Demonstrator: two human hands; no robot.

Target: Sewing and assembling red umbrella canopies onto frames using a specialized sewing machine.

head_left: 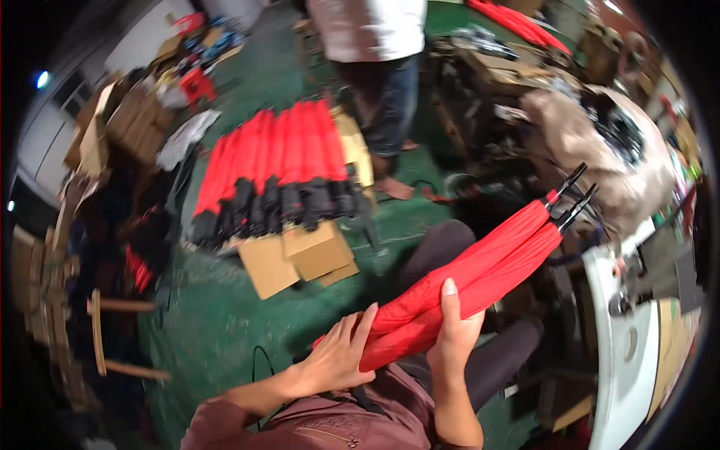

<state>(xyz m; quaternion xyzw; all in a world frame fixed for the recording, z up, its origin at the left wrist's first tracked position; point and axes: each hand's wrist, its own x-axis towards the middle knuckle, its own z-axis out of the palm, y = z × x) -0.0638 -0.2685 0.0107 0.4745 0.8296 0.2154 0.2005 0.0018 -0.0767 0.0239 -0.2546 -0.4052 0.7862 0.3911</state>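
Two furled red umbrellas (480,274) lie side by side across my lap, slanting up to the right. Their black tips (576,202) point away from me at the far right end. My left hand (336,354) is wrapped round their near end, which it partly hides. Further along, my right hand (454,334) grips them from below, its thumb lying along the top of the red cloth.
On the green floor (217,300), many red umbrellas (277,146) with black ends lie in a row, beside cardboard sheets (304,259). A person (371,34) stands behind them. A bulky sack (652,161) and a white board (619,360) are at the right; a wooden frame (97,334) is at the left.
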